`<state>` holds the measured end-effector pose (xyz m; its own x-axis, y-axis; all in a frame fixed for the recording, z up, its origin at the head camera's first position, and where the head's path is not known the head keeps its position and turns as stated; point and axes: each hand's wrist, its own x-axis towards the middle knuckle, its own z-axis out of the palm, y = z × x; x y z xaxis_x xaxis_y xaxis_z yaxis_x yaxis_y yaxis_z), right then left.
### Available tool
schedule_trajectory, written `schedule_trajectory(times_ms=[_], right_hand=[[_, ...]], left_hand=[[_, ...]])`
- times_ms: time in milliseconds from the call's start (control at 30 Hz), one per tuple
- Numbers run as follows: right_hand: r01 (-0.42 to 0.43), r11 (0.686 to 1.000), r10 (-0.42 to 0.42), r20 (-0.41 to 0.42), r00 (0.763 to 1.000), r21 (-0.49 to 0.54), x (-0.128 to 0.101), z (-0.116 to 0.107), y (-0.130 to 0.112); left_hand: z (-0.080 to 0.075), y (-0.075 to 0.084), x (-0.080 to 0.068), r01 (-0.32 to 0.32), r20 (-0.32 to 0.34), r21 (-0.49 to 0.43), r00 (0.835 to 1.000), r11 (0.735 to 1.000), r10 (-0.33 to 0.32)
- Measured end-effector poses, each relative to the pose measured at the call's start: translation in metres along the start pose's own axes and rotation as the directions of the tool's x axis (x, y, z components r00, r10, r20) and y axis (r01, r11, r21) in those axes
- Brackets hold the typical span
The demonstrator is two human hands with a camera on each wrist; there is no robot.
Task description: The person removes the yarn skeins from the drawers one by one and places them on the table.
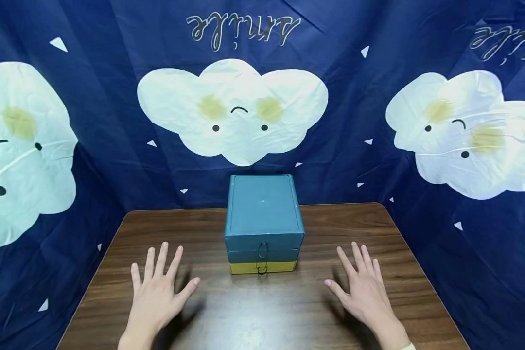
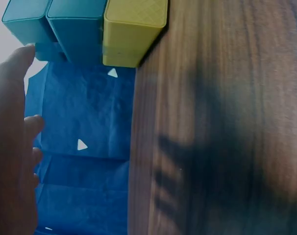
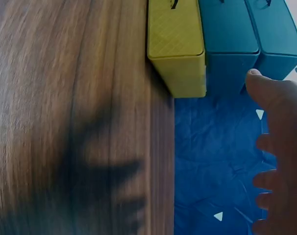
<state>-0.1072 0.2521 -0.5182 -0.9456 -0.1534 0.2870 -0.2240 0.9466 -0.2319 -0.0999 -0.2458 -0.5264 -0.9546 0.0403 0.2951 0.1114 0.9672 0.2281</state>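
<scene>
The stack (image 1: pixel 264 206) at twelve o'clock, between the left hand (image 1: pixel 156 293) and the right hand (image 1: pixel 364 293)

The largest thing is the blue cloth (image 1: pixel 354 121), which hangs from nine o'clock through twelve to three o'clock. Below it is the brown tabletop (image 1: pixel 253 311), and on the cloth, at twelve o'clock above the stack, there is a white cloud (image 1: pixel 240 95).

The stack stands near the far edge of the tabletop. It has two blue boxes (image 1: pixel 243 243) upon one yellow box (image 1: pixel 245 268). Its top seems longer from twelve to six o'clock than from side to side, as I judge it, and its front is turned to six o'clock, towards the person.

From the left hand, the stack lies at two o'clock; from the right hand, at ten o'clock. The two gaps look almost equal, so I cannot say which hand is nearer. Both hands are free, with the fingers spread, and neither touches the stack. Their shadows lie apart from them, so both seem held above the tabletop.

The smallest are the dark loops (image 3: pixel 174 4) on the stack's front, at about the same clock directions from each hand.
</scene>
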Motion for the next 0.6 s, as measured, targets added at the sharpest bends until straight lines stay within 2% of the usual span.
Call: schedule_trajectory(times_ms=[200, 600], right_hand=[[0.021, 0.999, -0.020, -0.022, 1.000, 0.045, 0.001, -0.010, -0.012], [0.036, 0.986, -0.032, -0.024, 0.999, 0.162, 0.004, -0.027, -0.038]], left_hand=[[-0.006, 0.007, 0.010, -0.020, -0.017, -0.029, 1.000, 0.999, 0.019], [-0.023, 0.031, 0.035, -0.039, 0.007, -0.151, 0.999, 0.988, 0.041]])
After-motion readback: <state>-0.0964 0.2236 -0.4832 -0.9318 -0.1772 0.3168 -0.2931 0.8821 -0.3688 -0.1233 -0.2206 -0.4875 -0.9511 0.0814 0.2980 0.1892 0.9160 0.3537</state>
